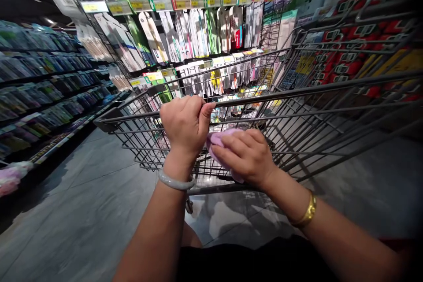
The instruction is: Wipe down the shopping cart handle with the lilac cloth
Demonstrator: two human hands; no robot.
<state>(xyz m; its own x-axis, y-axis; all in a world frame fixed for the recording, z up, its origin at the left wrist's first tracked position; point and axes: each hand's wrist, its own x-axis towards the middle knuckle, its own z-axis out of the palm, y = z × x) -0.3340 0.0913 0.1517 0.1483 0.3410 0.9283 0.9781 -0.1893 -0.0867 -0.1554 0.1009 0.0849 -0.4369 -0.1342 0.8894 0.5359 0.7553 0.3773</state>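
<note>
My left hand point(183, 121) is wrapped over the top rail of a dark wire shopping cart point(264, 95), thumb lying along the bar. Just right of it and a little lower, my right hand point(247, 154) holds a bunched lilac cloth point(216, 143) against the wires of the cart's side. Part of the cloth is hidden under my right fingers. A pale bangle circles my left wrist, and a gold one my right.
Beyond the cart, a rack of packaged small goods point(185, 31) carries price strips. Stocked shelves point(42, 79) run down the left side. Red packages point(350, 48) hang at the right. Grey floor point(82, 194) lies below, with a pinkish bundle point(15, 176) at the left edge.
</note>
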